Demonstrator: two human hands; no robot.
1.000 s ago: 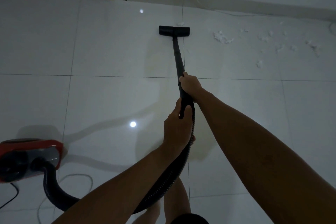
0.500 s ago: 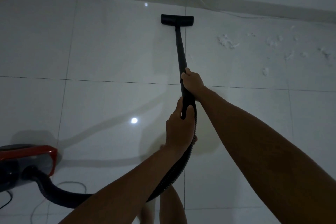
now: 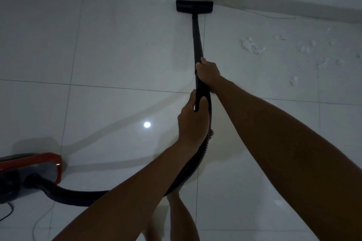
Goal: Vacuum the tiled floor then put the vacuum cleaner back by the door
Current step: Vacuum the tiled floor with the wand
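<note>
Tiled floor (image 3: 117, 49): both hands' fingers wrapped tight on vac wand (image 3: 197, 41), right hand (image 3: 208, 72) fwd, left hand (image 3: 193, 121) behind.

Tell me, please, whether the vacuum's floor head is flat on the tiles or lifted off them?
Flat on the tiles, it seems: the floor head sits level against the wall's base, with no visible gap beneath, though the dim light hides its underside.

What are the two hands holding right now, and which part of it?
Both hold the vacuum wand: the right hand grips the tube partway down, and the left hand grips the handle end, where the hose joins.
</note>
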